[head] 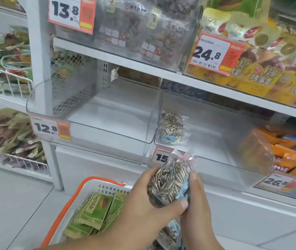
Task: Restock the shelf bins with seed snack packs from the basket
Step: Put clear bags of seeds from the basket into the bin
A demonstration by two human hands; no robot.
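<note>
Head view
Held pack: a clear pack of striped sunflower seeds [169, 181] with a blue label on its right edge, standing roughly upright in front of the shelf's lower edge, above the basket and just below the 15 price tag [161, 156].
Left hand: the left hand [143, 201] is wrapped around the pack from its left side, fingers behind it and the thumb pressed across its lower front.
Right hand: the right hand [196, 204] is closed on the pack's right edge at the blue label, thumb lying along the side; both hands meet under the pack.
Basket: a white basket with an orange rim [68, 201] sits low on the floor, left of and beneath the hands; green seed packs [93, 212] are stacked in it, and another clear seed pack [169, 235] shows directly under the wrists.
Right-hand bin: a clear bin [215, 141] on the lower shelf holds one seed pack [170, 129] leaning at its left end, well above the held pack.
Left-hand bin: the clear bin [107, 121] beside it, tagged 12.8 [50, 127], shows only its white floor.
Neighbouring stock: orange and blue packets [287, 156] fill the bin further right.
</note>
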